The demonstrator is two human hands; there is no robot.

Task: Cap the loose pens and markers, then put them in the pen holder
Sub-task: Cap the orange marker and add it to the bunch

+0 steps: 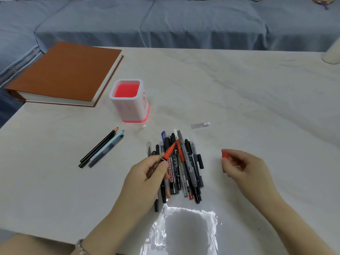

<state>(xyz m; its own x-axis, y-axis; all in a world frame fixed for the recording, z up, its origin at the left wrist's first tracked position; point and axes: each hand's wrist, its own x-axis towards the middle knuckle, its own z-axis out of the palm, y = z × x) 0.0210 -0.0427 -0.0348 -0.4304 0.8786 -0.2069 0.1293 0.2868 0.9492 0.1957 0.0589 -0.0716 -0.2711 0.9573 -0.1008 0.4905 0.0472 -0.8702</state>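
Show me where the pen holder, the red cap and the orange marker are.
pen holder (128,109): head view, white front wall.
red cap (224,155): head view, exposed upper end.
orange marker (168,151): head view, orange front section.

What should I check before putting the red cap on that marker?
1. Left hand grips the red marker: ok.
2. Marker tip bare: ok.
3. Right hand pinches the red cap: ok.
4. Cap's open end faces the tip: cannot tell.
5. Tip and cap lined up: not ok, they are apart.
6. Pen holder upright, nothing inside: ok.
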